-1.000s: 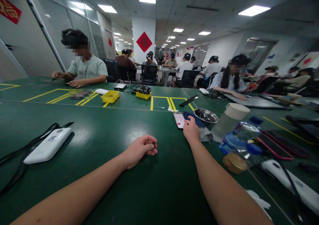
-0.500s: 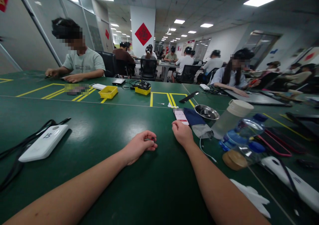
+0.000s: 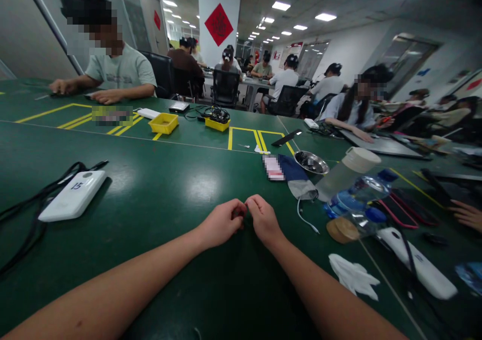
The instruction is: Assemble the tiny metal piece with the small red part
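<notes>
My left hand [image 3: 222, 224] and my right hand [image 3: 263, 219] meet fingertip to fingertip low over the green table [image 3: 169, 189], at the middle of the view. The left fingers are pinched on a small dark part that shows only in the earlier frames; here it is hidden between the fingertips. My right fingers are curled against that same spot, and whether they grip the part cannot be seen. Just beyond my right hand lie a small card [image 3: 273, 167] and a dark blue pouch [image 3: 291, 172].
A metal bowl [image 3: 311, 162], a clear jug with a beige lid [image 3: 344, 172], a water bottle [image 3: 361, 194], a wooden lid [image 3: 339, 229] and crumpled white paper [image 3: 354, 277] crowd the right. A white power bank [image 3: 73, 194] with black cable lies left. Another person's hand [image 3: 467, 214] rests far right; people sit opposite.
My right hand left the card by the pouch and drew back leftward until it touched my left fingertips. The left hand stayed put. The view tilted down a little.
</notes>
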Demonstrator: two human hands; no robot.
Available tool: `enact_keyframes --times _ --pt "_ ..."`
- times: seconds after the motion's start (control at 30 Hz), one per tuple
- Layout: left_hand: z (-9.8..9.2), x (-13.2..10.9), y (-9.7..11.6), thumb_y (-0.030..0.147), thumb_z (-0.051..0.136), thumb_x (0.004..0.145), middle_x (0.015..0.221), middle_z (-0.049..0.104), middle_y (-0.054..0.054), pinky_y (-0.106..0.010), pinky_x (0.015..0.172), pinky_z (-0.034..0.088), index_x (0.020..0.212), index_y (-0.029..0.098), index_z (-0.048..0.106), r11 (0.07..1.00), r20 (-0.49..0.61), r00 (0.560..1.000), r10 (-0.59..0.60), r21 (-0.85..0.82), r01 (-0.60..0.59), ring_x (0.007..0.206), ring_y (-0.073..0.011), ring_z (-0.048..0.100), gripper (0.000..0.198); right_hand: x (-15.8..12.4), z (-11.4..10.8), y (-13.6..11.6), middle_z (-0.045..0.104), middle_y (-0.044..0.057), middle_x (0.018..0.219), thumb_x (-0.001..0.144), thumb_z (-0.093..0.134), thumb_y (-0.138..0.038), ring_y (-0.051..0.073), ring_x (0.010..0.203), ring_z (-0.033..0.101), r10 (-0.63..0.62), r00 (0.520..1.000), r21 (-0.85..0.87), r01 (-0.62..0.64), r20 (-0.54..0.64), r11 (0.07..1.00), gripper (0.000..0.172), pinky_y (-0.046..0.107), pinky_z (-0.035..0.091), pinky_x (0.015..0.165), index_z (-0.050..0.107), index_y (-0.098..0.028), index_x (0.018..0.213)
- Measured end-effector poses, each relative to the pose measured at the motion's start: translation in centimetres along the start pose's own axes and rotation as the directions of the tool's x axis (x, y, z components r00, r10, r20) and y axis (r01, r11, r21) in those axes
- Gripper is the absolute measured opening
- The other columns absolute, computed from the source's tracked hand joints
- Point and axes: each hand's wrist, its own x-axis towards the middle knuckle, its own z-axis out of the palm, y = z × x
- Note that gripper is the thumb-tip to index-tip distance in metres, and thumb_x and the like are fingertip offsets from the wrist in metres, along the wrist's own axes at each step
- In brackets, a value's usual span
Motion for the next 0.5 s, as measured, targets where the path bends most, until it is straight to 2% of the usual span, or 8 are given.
enact_keyframes --times 0.07,0.13,0.2,0.33,0.5 --pt "-0.1 0.1 -0.1 0.012 0.049 0.079 0.071 0.061 0.001 -0.022 0.052 0.046 0.097 0.018 0.057 0.999 -0.044 0.999 0.007 0.036 -0.006 0.058 -0.0117 0.059 0.02 -0.1 0.3 -0.4 0.06 -0.001 0.072 0.096 0.039 -0.035 0.015 0.067 0.055 0.013 1.0 -0.078 -0.011 0.027 0.997 0.029 0.025 0.034 0.062 0.059 -0.021 0.081" --pt "-0.4 0.3 -0.2 0.013 0.049 0.08 0.071 0.061 0.001 -0.022 0.051 0.047 0.097 0.018 0.057 1.0 -0.089 0.996 -0.012 -0.005 0.011 0.058 -0.012 0.059 0.019 -0.3 0.6 -0.9 0.061 -0.001 0.074 0.098 0.036 -0.037 0.016 0.068 0.055 0.029 0.998 -0.16 -0.021 0.048 0.987 0.033 0.026 0.033 0.062 0.06 -0.022 0.082" --pt "-0.8 0.6 -0.4 0.012 0.048 0.08 0.072 0.062 0.0 -0.023 0.051 0.048 0.098 0.017 0.055 0.997 -0.115 0.992 -0.042 -0.075 0.034 0.06 -0.0129 0.06 0.02 -0.7 0.6 -1.2 0.062 0.0 0.076 0.1 0.034 -0.038 0.016 0.071 0.056 0.024 0.998 -0.165 -0.015 0.05 0.986 0.035 0.026 0.034 0.064 0.06 -0.022 0.084" --pt "-0.9 1.0 -0.8 0.01 0.05 0.078 0.074 0.064 -0.002 -0.025 0.056 0.05 0.094 0.017 0.055 0.993 -0.086 0.994 -0.067 -0.106 0.058 0.062 -0.0142 0.063 0.018 -1.1 0.3 -1.1 0.061 0.001 0.076 0.101 0.032 -0.04 0.016 0.071 0.057 0.009 0.999 -0.078 -0.006 0.041 0.997 0.038 0.026 0.037 0.065 0.062 -0.02 0.088" --pt "-0.8 0.6 -0.5 0.012 0.051 0.078 0.08 0.068 -0.003 -0.028 0.063 0.05 0.096 0.019 0.059 0.997 -0.09 0.996 0.017 0.076 -0.01 0.068 -0.0159 0.064 0.021 -1.7 -0.4 -0.8 0.052 -0.001 0.067 0.099 0.038 -0.042 0.015 0.062 0.048 0.075 0.997 0.115 -0.076 0.014 0.99 0.036 0.026 0.036 0.06 0.058 -0.019 0.08"
